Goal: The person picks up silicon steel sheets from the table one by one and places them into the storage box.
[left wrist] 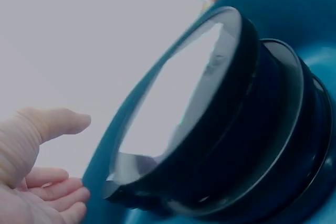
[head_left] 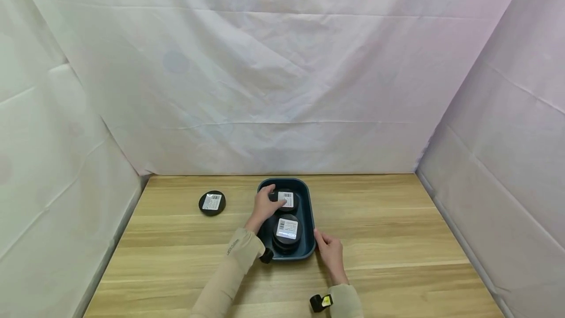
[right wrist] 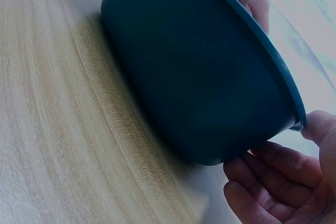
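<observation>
A dark teal plastic tub (head_left: 313, 229) stands on the table with black round tubs or discs inside, bearing white barcode labels. The near black disc (head_left: 287, 229) lies on top of a stack, seen large in the left wrist view. My left hand (head_left: 265, 205) reaches over the tub's left side to the far black disc (head_left: 289, 202), thumb and fingers spread apart. In the left wrist view, nothing shows between them. At the tub's near right corner, my right hand (head_left: 330, 251) grips the rim, thumb on the edge and fingers against the outer wall.
Another labelled black disc (head_left: 212, 203) lies on the wooden table (head_left: 397, 239), left of the tub. White cloth (head_left: 282, 87) hangs behind the table and along both sides. Each wrist carries a small black camera, the right one (head_left: 319, 303) with a yellow label.
</observation>
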Tool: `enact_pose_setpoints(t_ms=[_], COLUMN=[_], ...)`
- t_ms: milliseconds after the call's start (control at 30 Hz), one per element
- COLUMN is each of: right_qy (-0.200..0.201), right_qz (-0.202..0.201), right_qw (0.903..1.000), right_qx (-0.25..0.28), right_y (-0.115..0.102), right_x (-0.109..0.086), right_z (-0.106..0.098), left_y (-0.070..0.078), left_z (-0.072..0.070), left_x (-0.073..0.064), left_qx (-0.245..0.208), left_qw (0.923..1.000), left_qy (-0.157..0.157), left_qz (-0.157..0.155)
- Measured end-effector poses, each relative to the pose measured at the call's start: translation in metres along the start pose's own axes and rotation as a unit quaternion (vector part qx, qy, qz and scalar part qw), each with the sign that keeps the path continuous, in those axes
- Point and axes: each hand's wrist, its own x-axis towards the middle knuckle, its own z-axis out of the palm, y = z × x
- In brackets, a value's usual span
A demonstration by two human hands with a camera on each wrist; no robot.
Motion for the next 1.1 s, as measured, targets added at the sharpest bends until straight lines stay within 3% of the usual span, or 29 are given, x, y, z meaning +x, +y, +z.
enact_pose_setpoints(t_ms=[100, 367, 633, 833, 1000, 1100], right_qy=[-0.006, -0.008, -0.007, -0.002, 0.010, 0.008], right_qz=[-0.004, -0.005, -0.006, 0.005, 0.001, -0.002], right_qw=[1.0000, 0.9999, 0.9999, 1.0000, 0.9999, 0.9999], right_qx=[-0.002, -0.014, -0.013, -0.005, -0.006, -0.005], right_y=[0.000, 0.001, 0.001, 0.002, 0.003, 0.002], right_x=[0.001, 0.004, 0.005, 0.002, 0.001, 0.000], right_z=[-0.001, -0.003, -0.005, -0.010, -0.014, -0.016], left_y=[0.002, -0.008, -0.028, -0.038, -0.035, -0.023], left_z=[-0.011, -0.037, -0.058, -0.064, -0.065, -0.069], left_x=[-0.007, -0.026, -0.059, -0.080, -0.090, -0.095], left_qx=[-0.050, -0.137, -0.153, -0.153, -0.162, -0.166], left_qw=[0.9984, 0.9865, 0.9774, 0.9671, 0.9618, 0.9603], left_qy=[0.026, 0.086, 0.141, 0.186, 0.197, 0.200], left_qz=[0.008, -0.021, -0.035, -0.082, -0.100, -0.101])
